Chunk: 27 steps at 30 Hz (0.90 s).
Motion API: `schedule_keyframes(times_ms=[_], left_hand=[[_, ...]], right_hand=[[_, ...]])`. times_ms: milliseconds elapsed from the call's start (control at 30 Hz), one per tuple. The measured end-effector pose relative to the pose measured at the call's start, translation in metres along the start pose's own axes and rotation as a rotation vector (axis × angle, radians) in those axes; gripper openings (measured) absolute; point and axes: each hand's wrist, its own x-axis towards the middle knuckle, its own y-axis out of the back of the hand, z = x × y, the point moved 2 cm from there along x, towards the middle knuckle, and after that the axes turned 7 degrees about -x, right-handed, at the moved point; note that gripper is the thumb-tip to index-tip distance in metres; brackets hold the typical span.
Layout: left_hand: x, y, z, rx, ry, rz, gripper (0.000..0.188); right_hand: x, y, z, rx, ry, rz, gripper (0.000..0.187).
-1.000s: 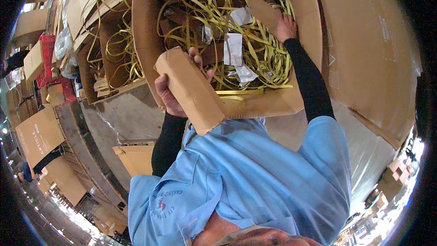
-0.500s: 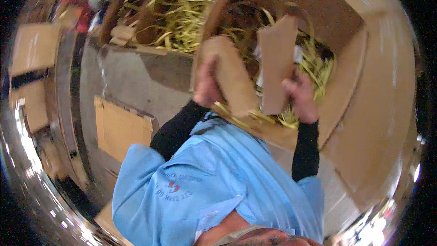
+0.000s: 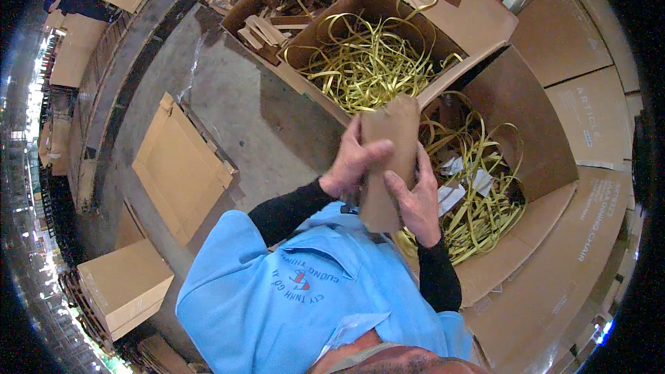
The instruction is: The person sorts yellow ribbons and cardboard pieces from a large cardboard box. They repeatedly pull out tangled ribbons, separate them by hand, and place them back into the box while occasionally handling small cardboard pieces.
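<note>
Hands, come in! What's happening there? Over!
Left hand and right hand: both gripping brown cardboard. Cardboard: held before blue shirt. Open box of yellow straps: close by right hand.

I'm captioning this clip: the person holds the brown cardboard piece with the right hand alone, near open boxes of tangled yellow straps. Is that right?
Not quite: the head view shows the left hand gripping the brown cardboard piece together with the right hand. The rest stands: open boxes of tangled yellow straps are near.
</note>
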Motion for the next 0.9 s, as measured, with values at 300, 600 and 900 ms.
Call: schedule_keyframes(times_ms=[300,600,900], left_hand=[[0.176,0.23,0.2,-0.138,-0.251,0.166,0.064],[0.212,0.37,0.167,0.206,-0.074,0.423,0.087],[0.1,0.192,-0.028,0.183,0.054,0.433,0.055]], right_hand=[[0.002,0.025,0.01,0.277,-0.112,0.183,0.056],[-0.075,0.064,0.106,0.273,-0.372,0.482,0.051],[-0.077,0.086,0.229,-0.247,-0.387,0.405,0.047]])
